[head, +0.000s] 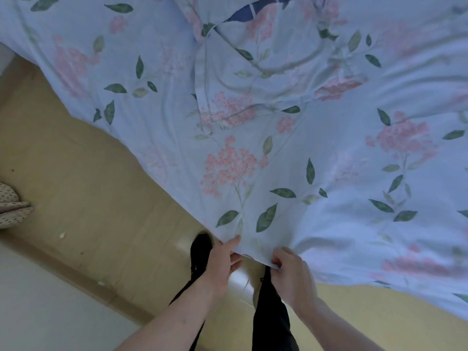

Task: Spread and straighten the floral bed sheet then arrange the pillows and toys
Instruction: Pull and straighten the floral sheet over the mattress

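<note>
Gripping the near corner of the floral bed sheet, both hands sit side by side at the bottom centre of the head view. Left hand: thumb on top of the hem, fingers under it, a pinch on the cloth. Right hand: fingers curled tight round the corner tip, pinching it. The two grips are just beside each other, with a short run of hem between them.

Key relation: the whole sheet lies forward of the hands, fanning up and away to the left and right. One free edge runs from the corner diagonally to the upper left, the other to the lower right. Judgement: tension must go along these edges, so the hands need to part; the left hand is nearer the upper-left edge.

Folded-over flap near the top centre; a dark blue patch shows there, nature unclear.

Hidden: bed and mattress, entirely under cloth. No toys seen; spotted fabric at the left edge, cut off, may be a pillow. Far sheet corners out of frame. Tan floor below; dark shoe beside the left hand.
</note>
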Action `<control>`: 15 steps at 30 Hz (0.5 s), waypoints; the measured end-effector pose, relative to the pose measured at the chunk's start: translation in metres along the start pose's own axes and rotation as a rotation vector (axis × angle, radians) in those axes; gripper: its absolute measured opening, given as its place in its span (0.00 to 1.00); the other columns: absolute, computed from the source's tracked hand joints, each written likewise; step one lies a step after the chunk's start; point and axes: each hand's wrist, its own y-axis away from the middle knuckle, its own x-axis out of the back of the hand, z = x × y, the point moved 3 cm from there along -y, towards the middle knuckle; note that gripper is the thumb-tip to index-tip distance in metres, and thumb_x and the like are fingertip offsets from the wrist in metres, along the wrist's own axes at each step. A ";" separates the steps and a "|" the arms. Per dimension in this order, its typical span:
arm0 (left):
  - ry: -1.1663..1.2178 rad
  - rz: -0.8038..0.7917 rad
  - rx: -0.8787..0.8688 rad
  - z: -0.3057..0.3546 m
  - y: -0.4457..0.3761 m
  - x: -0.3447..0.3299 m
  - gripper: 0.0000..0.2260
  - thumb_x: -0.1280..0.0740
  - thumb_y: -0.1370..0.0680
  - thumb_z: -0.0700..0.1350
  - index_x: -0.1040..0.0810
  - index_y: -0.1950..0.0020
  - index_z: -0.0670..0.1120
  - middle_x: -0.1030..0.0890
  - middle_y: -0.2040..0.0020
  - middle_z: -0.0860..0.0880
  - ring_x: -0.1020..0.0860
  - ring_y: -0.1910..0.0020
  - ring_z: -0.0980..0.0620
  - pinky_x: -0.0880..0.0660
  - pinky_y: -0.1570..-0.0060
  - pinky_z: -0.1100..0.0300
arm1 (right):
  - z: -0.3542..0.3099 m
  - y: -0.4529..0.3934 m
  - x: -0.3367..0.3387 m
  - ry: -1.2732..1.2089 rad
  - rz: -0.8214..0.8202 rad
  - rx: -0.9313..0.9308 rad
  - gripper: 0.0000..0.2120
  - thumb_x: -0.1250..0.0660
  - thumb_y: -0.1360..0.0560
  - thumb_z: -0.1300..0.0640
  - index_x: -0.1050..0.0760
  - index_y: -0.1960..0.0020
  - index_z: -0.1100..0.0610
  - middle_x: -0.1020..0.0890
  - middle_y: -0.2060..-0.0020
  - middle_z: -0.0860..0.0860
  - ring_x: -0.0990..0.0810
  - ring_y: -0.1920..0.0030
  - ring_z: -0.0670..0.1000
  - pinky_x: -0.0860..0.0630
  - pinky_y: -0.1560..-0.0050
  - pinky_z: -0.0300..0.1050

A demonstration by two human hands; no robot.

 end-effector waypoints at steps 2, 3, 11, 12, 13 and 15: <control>-0.032 -0.049 0.006 -0.007 -0.002 -0.024 0.11 0.30 0.20 0.49 0.18 0.40 0.46 0.14 0.46 0.48 0.16 0.47 0.49 0.22 0.42 0.55 | 0.004 0.002 -0.001 -0.020 0.003 0.047 0.15 0.36 0.35 0.64 0.40 0.65 0.49 0.30 0.65 0.48 0.32 0.69 0.52 0.37 0.71 0.44; -0.038 -0.074 0.000 -0.006 -0.005 -0.029 0.10 0.31 0.19 0.47 0.18 0.40 0.46 0.14 0.44 0.48 0.16 0.45 0.48 0.21 0.40 0.55 | 0.002 0.000 -0.003 -0.030 0.005 0.058 0.16 0.36 0.34 0.64 0.41 0.65 0.48 0.31 0.65 0.48 0.32 0.69 0.51 0.38 0.72 0.41; 0.066 0.130 -0.124 -0.042 0.004 -0.070 0.12 0.35 0.17 0.41 0.19 0.34 0.45 0.15 0.41 0.46 0.18 0.40 0.43 0.23 0.36 0.40 | 0.104 0.029 0.015 -0.579 -0.233 -0.491 0.15 0.25 0.28 0.42 0.21 0.46 0.48 0.15 0.55 0.45 0.17 0.54 0.46 0.18 0.51 0.47; 0.085 0.154 -0.128 -0.044 0.006 -0.067 0.12 0.35 0.16 0.42 0.20 0.33 0.46 0.15 0.40 0.47 0.18 0.40 0.43 0.23 0.36 0.41 | 0.113 0.030 0.016 -0.783 -0.285 -0.657 0.23 0.26 0.29 0.37 0.23 0.42 0.51 0.15 0.50 0.48 0.16 0.50 0.49 0.17 0.52 0.47; 0.100 0.173 -0.135 -0.048 0.009 -0.069 0.12 0.36 0.16 0.43 0.20 0.33 0.47 0.15 0.40 0.48 0.17 0.40 0.44 0.22 0.37 0.43 | 0.123 0.030 0.018 -0.966 -0.338 -0.766 0.29 0.27 0.29 0.33 0.25 0.39 0.53 0.16 0.45 0.50 0.16 0.46 0.52 0.17 0.51 0.47; 0.134 0.181 -0.153 -0.052 0.014 -0.070 0.12 0.37 0.15 0.45 0.19 0.34 0.47 0.15 0.40 0.48 0.16 0.42 0.46 0.18 0.43 0.48 | 0.130 0.026 0.019 -1.268 -0.414 -0.869 0.35 0.28 0.32 0.29 0.28 0.40 0.55 0.19 0.40 0.55 0.18 0.41 0.57 0.17 0.44 0.52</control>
